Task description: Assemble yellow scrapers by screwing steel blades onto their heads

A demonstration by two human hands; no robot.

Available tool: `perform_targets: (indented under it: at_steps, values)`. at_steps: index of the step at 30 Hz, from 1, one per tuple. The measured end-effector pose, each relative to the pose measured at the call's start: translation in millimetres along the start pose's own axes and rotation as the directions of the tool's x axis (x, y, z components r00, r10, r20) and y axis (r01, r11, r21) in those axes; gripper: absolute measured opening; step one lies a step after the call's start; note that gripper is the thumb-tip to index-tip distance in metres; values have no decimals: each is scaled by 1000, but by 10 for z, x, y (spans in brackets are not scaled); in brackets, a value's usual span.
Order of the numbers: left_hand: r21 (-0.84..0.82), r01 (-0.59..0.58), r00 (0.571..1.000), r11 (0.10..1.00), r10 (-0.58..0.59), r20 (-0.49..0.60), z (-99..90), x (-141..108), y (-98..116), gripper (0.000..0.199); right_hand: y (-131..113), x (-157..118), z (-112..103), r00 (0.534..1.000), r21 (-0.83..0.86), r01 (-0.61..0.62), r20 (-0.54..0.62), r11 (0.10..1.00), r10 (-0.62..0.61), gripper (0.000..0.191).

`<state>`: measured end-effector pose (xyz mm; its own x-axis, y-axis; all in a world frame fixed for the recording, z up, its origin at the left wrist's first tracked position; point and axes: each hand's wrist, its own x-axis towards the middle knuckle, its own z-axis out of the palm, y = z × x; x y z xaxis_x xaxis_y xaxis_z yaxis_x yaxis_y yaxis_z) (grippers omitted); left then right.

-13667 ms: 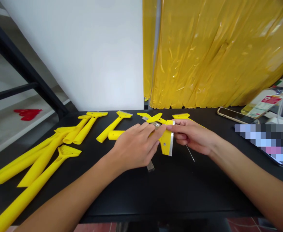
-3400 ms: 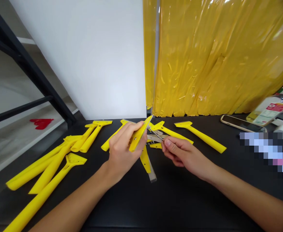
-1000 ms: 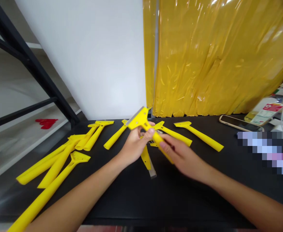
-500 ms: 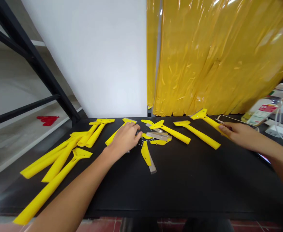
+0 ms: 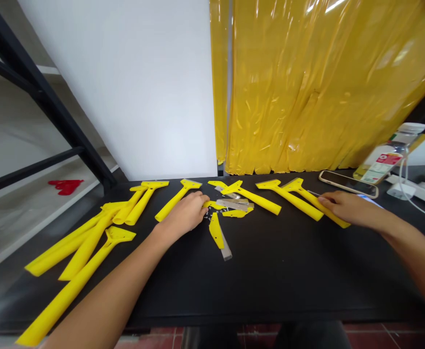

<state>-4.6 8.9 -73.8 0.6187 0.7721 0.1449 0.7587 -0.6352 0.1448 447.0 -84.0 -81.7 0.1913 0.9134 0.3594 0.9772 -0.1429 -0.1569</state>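
Observation:
At the middle of the black table, my left hand [image 5: 187,211] is closed, fingertips down among small loose screws [image 5: 209,213]; what they pinch is hidden. Right beside it lie yellow plastic blade covers [image 5: 216,231] and flat metal blades [image 5: 234,203]. A yellow scraper [image 5: 176,201] lies just behind that hand. My right hand [image 5: 338,206] is closed around a screwdriver, of which only the thin metal shaft [image 5: 313,193] shows. Under and beside it rests a yellow scraper [image 5: 330,213], close alongside a second scraper [image 5: 295,199]. Another scraper [image 5: 258,199] has its head over the loose parts.
Several yellow scrapers [image 5: 85,242] are heaped at the left. At the right back are a phone [image 5: 348,183], a bottle [image 5: 381,162] and a white power strip [image 5: 410,191] with cables. A white panel [image 5: 132,87] and yellow plastic curtain [image 5: 299,87] stand behind the table.
The scraper at my right hand has come down onto the table, close beside the other one. My left fingers have drawn in among the screws. The view has shifted slightly right, showing the phone.

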Motion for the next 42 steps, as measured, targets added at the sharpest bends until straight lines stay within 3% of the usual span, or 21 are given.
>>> perform_targets:
  at_steps: [3, 5, 7, 9, 11, 16, 19, 21, 23, 24, 26, 28, 30, 32, 35, 36, 38, 40, 42]
  values:
    - [-10, 1, 1000, 1000, -2, -7, -9, -11, 13, 29, -194, 19, -98, 996, -33, 78, 35, 996, -76, 30]
    - [-17, 2, 1000, 1000, -3, -11, -16, -13, 23, 27, -478, 51, -166, 988, -16, 150, 28, 989, -149, 38]
    - [-23, 5, 1000, 1000, -6, -19, -23, -10, 33, 26, -842, 98, -185, 943, 141, 275, 151, 951, -295, 39]
    - [-30, 10, 1000, 999, -11, -29, -30, -8, 46, 26, -1188, 153, -125, 899, 192, 274, 298, 942, -322, 42]
    - [-39, 15, 999, 999, -17, -39, -36, -9, 60, 27, -1428, 204, -2, 876, 164, 285, 356, 944, -326, 40]
    - [-66, 27, 995, 997, -33, -90, -48, -7, 106, 30, -1510, 248, 270, 894, 177, 251, 336, 952, -298, 26]
    - [-120, 44, 980, 992, -66, -188, -48, 27, 150, 30, -1451, 212, 273, 919, 191, 221, 289, 957, -270, 24]
    - [-242, 33, 952, 970, -104, -288, -45, 55, 207, 28, -1474, 153, 223, 935, 262, 201, 235, 944, -264, 25]
    - [-476, -10, 933, 879, -163, -320, -42, 73, 301, 27, -1573, 51, 153, 948, 444, 181, 159, 877, -276, 29]
    - [-623, -24, 939, 782, -197, -284, -41, 75, 364, 28, -1649, -15, 117, 947, 537, 189, 122, 822, -297, 32]
    - [-884, -3, 963, 468, -238, -130, -46, 64, 510, 33, -1828, -164, 55, 932, 698, 174, 111, 695, -345, 31]
    - [-990, 20, 974, 141, -225, -12, -64, 42, 649, 35, -1996, -295, 26, 915, 770, 145, 135, 621, -380, 29]
    - [-999, 10, 971, -33, -237, 18, -103, 25, 736, 33, -2094, -359, 47, 885, 799, 138, 166, 585, -435, 28]
    - [-996, -15, 955, -89, -297, 12, -167, 24, 740, 28, -2093, -332, 113, 869, 820, 121, 185, 560, -459, 35]
    - [-989, -78, 903, -126, -430, -16, -285, 46, 616, 12, -1951, -184, 243, 922, 827, 105, 127, 552, -366, 47]
    - [-986, -79, 894, -144, -448, -6, -321, 53, 561, 5, -1895, -133, 281, 929, 796, 128, 113, 592, -353, 46]
    - [-987, -43, 895, -153, -444, 29, -372, 58, 470, 11, -1816, -61, 340, 922, 663, 184, 139, 726, -360, 36]
    - [-989, 59, 917, -135, -384, 107, -391, 48, 425, 16, -1801, -36, 380, 914, 504, 216, 197, 836, -355, 33]
    - [-981, 177, 933, -86, -304, 194, -384, 29, 425, 15, -1837, -45, 412, 914, 410, 220, 229, 885, -333, 39]
